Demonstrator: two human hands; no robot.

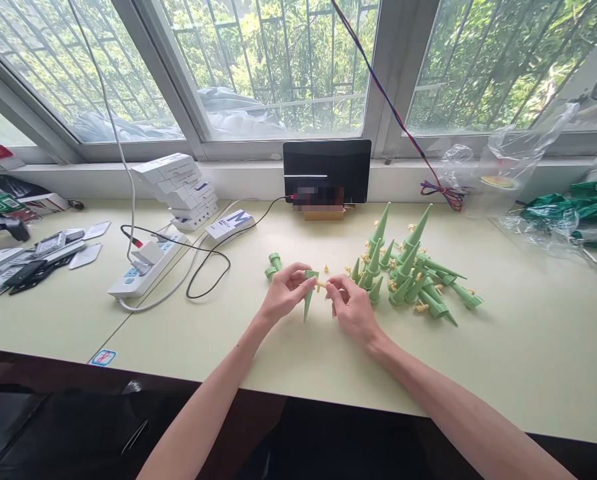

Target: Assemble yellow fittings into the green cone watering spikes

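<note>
My left hand (284, 293) is closed round the top of a green plastic cone spike (309, 297) that points down toward me. My right hand (351, 307) pinches a small yellow peg (321, 285) that sticks out of the side of that spike's top. Both hands hover just above the pale table (288, 347). To the right lies a heap of several more green cone spikes (408, 273), some upright, some lying flat, with small yellow pegs among them. Two short green caps (273, 265) sit left of my hands.
A dark tablet (327, 171) leans against the window ledge. A white power strip (145, 270) with cables lies at left, beside stacked white boxes (178, 189). Small packets and gadgets (33, 257) fill the far left. Clear plastic bags (523, 160) and green wrapping (578, 207) sit at right.
</note>
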